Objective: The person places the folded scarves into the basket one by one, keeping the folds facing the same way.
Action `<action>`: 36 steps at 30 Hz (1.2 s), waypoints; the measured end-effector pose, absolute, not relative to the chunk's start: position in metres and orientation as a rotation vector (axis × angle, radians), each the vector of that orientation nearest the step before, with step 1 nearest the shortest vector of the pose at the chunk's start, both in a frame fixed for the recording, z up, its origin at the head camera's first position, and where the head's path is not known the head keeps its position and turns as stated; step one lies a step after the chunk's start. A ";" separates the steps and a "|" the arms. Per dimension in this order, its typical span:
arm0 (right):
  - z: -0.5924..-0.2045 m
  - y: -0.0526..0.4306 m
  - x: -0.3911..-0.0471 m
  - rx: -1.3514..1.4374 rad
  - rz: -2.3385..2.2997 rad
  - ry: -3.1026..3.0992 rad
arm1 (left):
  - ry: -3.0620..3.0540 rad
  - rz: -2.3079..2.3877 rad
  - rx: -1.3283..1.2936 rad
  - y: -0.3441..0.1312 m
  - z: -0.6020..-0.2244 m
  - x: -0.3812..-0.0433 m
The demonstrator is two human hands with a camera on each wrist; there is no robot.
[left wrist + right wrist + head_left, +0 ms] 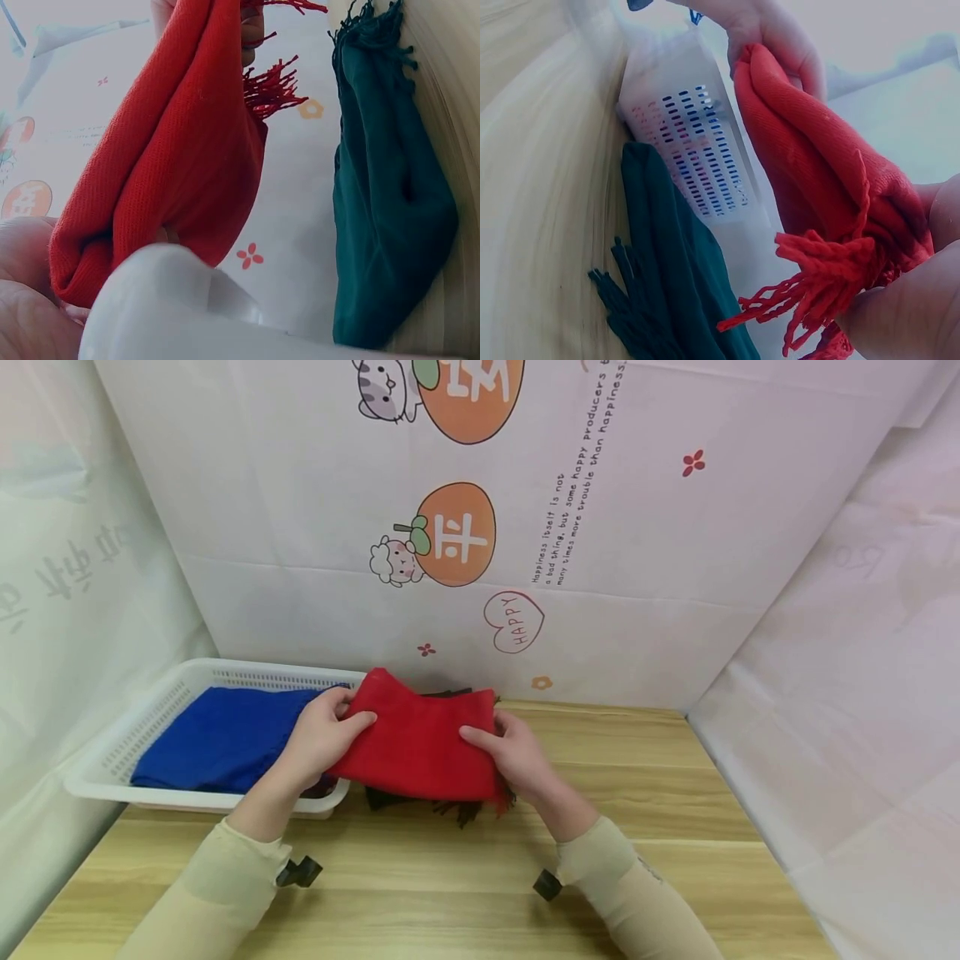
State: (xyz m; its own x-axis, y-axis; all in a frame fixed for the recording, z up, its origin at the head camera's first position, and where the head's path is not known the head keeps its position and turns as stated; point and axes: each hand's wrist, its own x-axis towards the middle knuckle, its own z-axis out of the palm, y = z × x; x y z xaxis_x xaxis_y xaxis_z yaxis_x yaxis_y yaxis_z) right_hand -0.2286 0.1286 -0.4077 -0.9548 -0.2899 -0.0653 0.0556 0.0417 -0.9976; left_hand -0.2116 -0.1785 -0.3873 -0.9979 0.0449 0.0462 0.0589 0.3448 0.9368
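Note:
A folded red scarf (420, 747) with tasselled ends is held up between both hands. My left hand (321, 735) grips its left end, thumb on top, close by the basket's right rim. At the other end, my right hand (517, 756) pinches the scarf near the red fringe (825, 277). Below it on the table lies a folded dark green scarf (382, 195), its fringe pointing right; the red one mostly covers it in the head view. A folded blue scarf (225, 735) lies in the white basket (97, 789).
The perforated basket wall (697, 150) stands just left of the green scarf. A printed white cloth (622, 543) rises behind the wooden table (420, 893), and white sheets hang at both sides.

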 end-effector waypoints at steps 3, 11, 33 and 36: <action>-0.409 0.124 -0.228 -0.228 -1.987 2.074 | -2.571 -1.778 -0.082 -0.183 -0.388 -0.211; -0.409 0.114 -0.227 -0.232 -1.976 2.031 | -2.570 -1.768 -0.078 -0.192 -0.386 -0.208; -0.404 0.080 -0.227 -0.262 -1.969 2.023 | -2.597 -1.738 -0.055 -0.230 -0.381 -0.201; -0.405 0.075 -0.227 -0.269 -1.983 2.006 | -2.600 -1.720 -0.059 -0.235 -0.381 -0.201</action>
